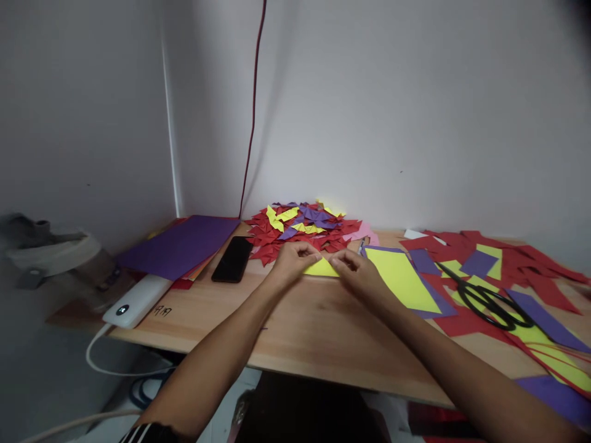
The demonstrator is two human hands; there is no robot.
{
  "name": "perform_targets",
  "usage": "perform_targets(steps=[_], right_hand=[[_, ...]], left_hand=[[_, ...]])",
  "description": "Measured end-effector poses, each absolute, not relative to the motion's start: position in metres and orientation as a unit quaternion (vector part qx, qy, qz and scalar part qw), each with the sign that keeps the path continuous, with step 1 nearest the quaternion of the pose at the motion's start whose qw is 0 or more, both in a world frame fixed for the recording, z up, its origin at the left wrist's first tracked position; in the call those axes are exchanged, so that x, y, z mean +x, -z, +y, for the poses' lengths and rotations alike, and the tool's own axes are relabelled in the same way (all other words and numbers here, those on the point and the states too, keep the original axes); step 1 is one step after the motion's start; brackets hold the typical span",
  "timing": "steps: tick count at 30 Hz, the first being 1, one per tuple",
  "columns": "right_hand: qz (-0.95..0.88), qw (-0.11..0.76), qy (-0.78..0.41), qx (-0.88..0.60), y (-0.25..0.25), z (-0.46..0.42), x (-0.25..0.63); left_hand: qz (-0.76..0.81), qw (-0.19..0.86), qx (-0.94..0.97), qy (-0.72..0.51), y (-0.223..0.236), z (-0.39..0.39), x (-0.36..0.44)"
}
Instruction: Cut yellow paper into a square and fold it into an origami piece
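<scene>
A small folded yellow paper [322, 268] lies flat on the wooden table [295, 332], between both my hands. My left hand [292, 261] pinches its left corner with curled fingers. My right hand [356, 272] presses and pinches its right edge. Just beyond them sits a pile of folded paper pieces [302, 227] in red, yellow and purple.
A black phone [233, 259] lies left of my hands, beside purple paper sheets [178, 246] and a white power bank [137, 299]. At the right are a yellow sheet [401, 278], black scissors [489, 299] and several red, purple and yellow scraps. A red cable [253, 104] runs up the wall.
</scene>
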State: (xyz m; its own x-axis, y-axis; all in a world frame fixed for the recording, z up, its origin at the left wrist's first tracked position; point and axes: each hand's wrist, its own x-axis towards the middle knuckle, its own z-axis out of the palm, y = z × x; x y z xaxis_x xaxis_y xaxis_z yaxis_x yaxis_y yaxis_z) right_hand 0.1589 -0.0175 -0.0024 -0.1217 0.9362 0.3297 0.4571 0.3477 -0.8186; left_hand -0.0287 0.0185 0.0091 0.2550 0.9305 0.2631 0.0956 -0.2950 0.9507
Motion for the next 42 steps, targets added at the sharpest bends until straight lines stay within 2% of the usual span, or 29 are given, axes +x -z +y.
perform_targets(steps=[3, 9, 18, 23, 30, 36, 39, 42], right_hand=[[-0.718, 0.415, -0.275, -0.486, 0.003, -0.019, 0.155], [-0.698, 0.438, -0.246, -0.511, 0.001, -0.021, 0.160], [-0.703, 0.434, -0.268, -0.496, -0.002, -0.022, 0.159], [-0.680, 0.485, -0.255, -0.487, 0.003, -0.018, 0.168], [-0.660, 0.495, -0.297, -0.481, 0.006, -0.013, 0.173], [-0.625, 0.454, -0.404, -0.490, 0.006, -0.012, 0.174], [-0.594, 0.469, -0.437, -0.487, 0.003, -0.014, 0.171], [-0.568, 0.511, -0.453, -0.459, -0.003, -0.016, 0.169]], left_hand=[[0.383, 0.444, 0.667, -0.460, -0.006, 0.016, -0.023], [0.402, 0.461, 0.640, -0.465, -0.006, 0.013, -0.021], [0.387, 0.429, 0.698, -0.423, -0.002, 0.009, -0.017], [0.416, 0.409, 0.713, -0.388, -0.002, 0.011, -0.019], [0.458, 0.382, 0.725, -0.344, -0.005, 0.012, -0.026], [0.436, 0.391, 0.749, -0.310, -0.005, 0.014, -0.033], [0.417, 0.413, 0.754, -0.296, -0.005, 0.019, -0.037], [0.382, 0.483, 0.725, -0.308, -0.005, 0.023, -0.038]])
